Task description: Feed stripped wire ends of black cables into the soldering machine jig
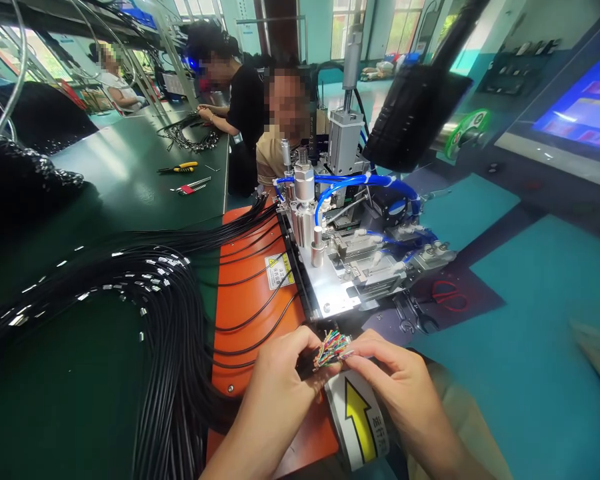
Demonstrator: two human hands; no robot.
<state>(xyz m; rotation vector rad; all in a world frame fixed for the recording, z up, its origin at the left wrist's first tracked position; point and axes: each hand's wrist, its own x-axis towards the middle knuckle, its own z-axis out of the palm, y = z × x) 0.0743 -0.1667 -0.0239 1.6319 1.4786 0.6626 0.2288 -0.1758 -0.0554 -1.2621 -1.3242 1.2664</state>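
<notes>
My left hand (293,367) is wrapped round a bundle of black cables, whose stripped ends fan out as thin coloured wires (331,348). Red, green, yellow, blue and white strands show between my two hands. The fingertips of my right hand (387,363) pinch the wire ends on the bundle's right side. Both hands are over the front edge of an orange machine base (260,300). Just beyond them stands a machine with metal cylinders (304,223) and blue air hoses (367,179). Several single black cables (253,327) run across the orange base into the machine's edge.
A thick bundle of black cables (175,347) curves over the green table (55,393). Yellow-handled pliers (185,167) lie farther back. Wrenches (414,319) and red-handled scissors (450,297) lie right of the machine. A black lamp-like head (415,117) hangs above. Co-workers (250,100) sit beyond.
</notes>
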